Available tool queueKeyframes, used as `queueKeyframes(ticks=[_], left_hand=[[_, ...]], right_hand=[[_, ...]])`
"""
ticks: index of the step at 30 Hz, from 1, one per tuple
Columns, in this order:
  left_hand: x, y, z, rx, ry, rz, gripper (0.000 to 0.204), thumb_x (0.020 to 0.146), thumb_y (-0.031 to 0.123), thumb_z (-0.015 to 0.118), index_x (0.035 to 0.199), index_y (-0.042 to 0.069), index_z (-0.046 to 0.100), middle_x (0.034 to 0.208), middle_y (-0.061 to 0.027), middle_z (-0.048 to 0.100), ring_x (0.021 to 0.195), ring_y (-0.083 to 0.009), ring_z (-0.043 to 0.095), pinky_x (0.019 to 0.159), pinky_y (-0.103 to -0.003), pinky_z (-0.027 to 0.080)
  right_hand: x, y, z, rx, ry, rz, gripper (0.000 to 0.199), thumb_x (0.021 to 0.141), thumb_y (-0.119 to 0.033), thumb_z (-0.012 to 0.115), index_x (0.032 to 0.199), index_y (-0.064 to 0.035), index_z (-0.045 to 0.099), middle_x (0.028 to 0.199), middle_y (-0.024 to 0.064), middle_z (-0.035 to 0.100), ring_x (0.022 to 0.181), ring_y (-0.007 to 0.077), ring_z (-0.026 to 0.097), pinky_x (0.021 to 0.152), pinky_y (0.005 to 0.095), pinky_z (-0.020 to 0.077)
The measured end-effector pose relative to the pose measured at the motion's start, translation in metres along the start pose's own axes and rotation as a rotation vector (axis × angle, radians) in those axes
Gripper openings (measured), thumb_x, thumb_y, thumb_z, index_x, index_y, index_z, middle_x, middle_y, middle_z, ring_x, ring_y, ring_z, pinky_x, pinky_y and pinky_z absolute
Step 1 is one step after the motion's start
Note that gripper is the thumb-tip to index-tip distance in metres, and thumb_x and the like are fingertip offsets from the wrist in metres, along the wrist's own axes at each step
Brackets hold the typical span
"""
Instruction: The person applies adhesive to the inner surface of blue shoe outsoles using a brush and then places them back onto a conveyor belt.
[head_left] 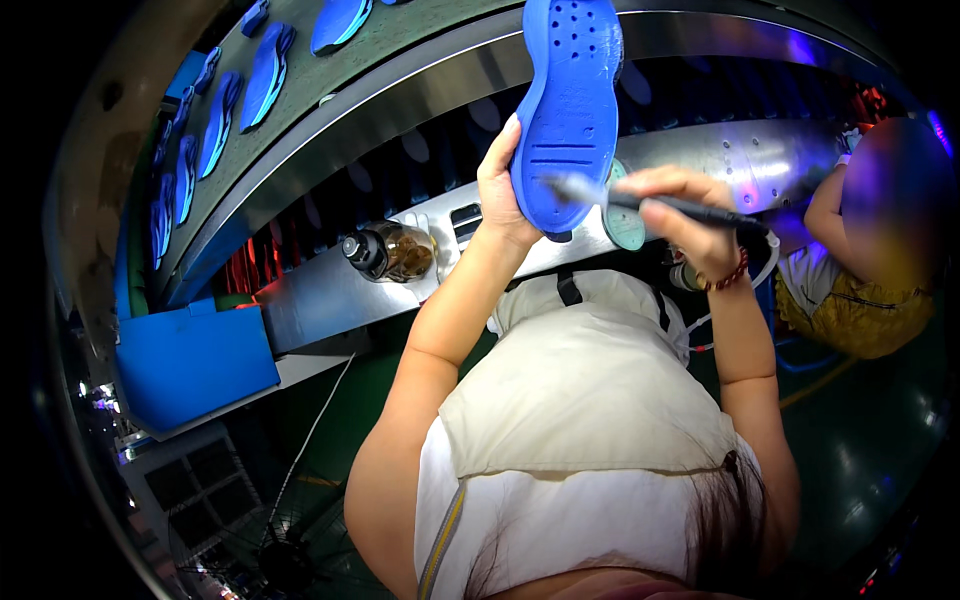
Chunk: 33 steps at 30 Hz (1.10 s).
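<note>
A blue shoe sole (570, 115) with small round holes near its far end stands upright in front of me. My left hand (505, 190) is closed around its lower left edge. In my right hand (692, 215) is a dark-handled brush (700, 210), its pale tip blurred and over the lower part of the sole; whether it touches the surface I cannot tell. A white tube (770, 255) runs from the back end of the brush handle. Partly behind the sole and the brush lies a pale green round piece (625, 222).
Several blue soles lie on the green conveyor belt (300, 90) at the far left. A dark-capped clear bottle (395, 252) rests on the metal ledge (310, 305). A blue box (195, 365) stands at the left. At right, another person's arm (828, 210) is close by.
</note>
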<state>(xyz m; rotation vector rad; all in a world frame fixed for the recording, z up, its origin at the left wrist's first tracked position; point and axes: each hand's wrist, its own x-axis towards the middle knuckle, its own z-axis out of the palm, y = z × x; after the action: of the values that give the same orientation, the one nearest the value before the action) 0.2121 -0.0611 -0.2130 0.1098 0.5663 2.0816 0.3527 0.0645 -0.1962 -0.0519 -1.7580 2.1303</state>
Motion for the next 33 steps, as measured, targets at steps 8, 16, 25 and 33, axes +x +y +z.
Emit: queueKeyframes(ticks=[8, 16, 25, 33], left_hand=[[0.009, 0.009, -0.001, 0.006, -0.059, -0.101, 0.042, 0.085, 0.031, 0.041, 0.114, 0.001, 0.046, 0.107, -0.0154, 0.055, 0.095, -0.0259, 0.055, 0.086, -0.039, 0.043], [0.016, 0.015, -0.012, 0.018, 0.035, -0.441, 0.045, 0.084, 0.032, 0.044, 0.111, -0.004, 0.048, 0.107, -0.0213, 0.054, 0.096, -0.0319, 0.055, 0.086, -0.045, 0.043], [0.009, 0.014, -0.003, 0.354, 0.041, -0.663, 0.039, 0.081, 0.021, 0.054, 0.109, -0.006, 0.050, 0.097, -0.0175, 0.058, 0.081, -0.0211, 0.061, 0.074, -0.031, 0.051], [0.003, 0.016, -0.007, 0.442, 0.076, -0.639, 0.042, 0.081, 0.025, 0.055, 0.110, -0.006, 0.048, 0.097, -0.0179, 0.058, 0.080, -0.0203, 0.062, 0.070, -0.030, 0.052]], right_hand=[[0.007, 0.000, -0.009, -0.391, -0.178, -0.174, 0.012, 0.068, 0.001, 0.063, 0.080, 0.0008, 0.061, 0.083, 0.0142, 0.063, 0.078, 0.0218, 0.062, 0.071, 0.0287, 0.0478], [0.003, -0.014, -0.007, -0.284, -0.399, -0.150, 0.019, 0.067, 0.000, 0.067, 0.085, -0.0001, 0.062, 0.089, 0.0134, 0.063, 0.086, 0.0228, 0.061, 0.077, 0.0322, 0.0474], [0.014, -0.017, -0.035, -0.488, -0.627, -0.002, 0.017, 0.071, -0.005, 0.064, 0.087, -0.0014, 0.063, 0.089, 0.0118, 0.063, 0.085, 0.0224, 0.061, 0.076, 0.0297, 0.0481], [0.015, -0.018, -0.049, -0.593, -0.718, 0.038, 0.018, 0.069, -0.002, 0.064, 0.087, -0.0006, 0.062, 0.090, 0.0148, 0.062, 0.087, 0.0255, 0.060, 0.075, 0.0314, 0.0484]])
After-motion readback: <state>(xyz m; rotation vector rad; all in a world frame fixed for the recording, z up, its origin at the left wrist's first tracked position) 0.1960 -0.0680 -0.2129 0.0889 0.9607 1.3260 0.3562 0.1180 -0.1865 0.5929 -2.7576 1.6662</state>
